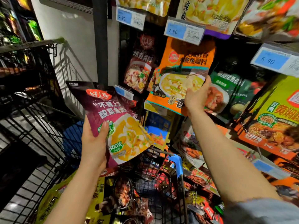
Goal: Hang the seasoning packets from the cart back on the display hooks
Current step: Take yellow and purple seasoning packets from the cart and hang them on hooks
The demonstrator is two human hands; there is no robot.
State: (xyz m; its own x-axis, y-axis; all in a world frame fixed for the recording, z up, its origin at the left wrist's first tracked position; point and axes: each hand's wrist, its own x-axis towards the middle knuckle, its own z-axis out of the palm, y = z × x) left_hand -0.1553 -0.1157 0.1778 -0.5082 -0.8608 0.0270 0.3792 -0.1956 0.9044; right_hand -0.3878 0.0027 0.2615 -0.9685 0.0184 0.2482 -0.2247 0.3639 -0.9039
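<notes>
Black wire cart (40, 126) holds loose seasoning packets (123, 191) heaped in its basket. Display rack (101, 38) carries hanging packets (139, 68) behind blue price tags (184, 30).

Grey wall (72, 46) beside dark upright post (100, 38).

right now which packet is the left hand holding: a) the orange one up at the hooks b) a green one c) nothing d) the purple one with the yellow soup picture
d: the left hand has its fingers and thumb round the purple packet, held low over the cart, while the right hand holds the orange packet up at the display.
</notes>
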